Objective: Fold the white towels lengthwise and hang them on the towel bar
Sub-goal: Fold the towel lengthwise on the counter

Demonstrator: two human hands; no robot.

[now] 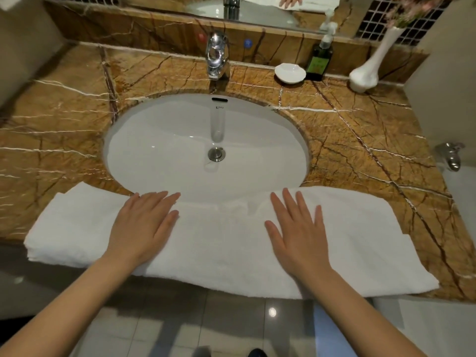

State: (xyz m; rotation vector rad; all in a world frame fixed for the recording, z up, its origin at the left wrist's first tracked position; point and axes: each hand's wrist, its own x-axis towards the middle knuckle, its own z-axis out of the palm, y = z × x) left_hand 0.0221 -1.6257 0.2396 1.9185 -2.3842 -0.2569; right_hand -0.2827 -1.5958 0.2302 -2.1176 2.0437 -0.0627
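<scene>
visibility limits first: the mirror (257, 11) is cut off by the top edge, and the flowers (412, 9) in the white vase (368, 65) are cropped and blurred there too. a chrome fitting (450, 157) at the right edge is too indistinct for me to identify. containers: the vase stands at the back right of the marble counter (64, 124); beside it a dark pump bottle (319, 60) touches a white soap dish (289, 72), whose contents i cannot make out. the sink (167, 140) shows its drain plug (216, 153) below the faucet (217, 56). writing: the bottle's green label and the small mark under the sink's overflow slot are unreadable; red and blue dots flank the faucet. the white towel (221, 240) lies folded in a long band along the counter's front edge, its far side covering the sink's near rim, its near side overhanging the counter. left hand (144, 222) and right hand (298, 233) both rest flat on it, palms down, fingers straight and slightly spread, well apart.
</scene>
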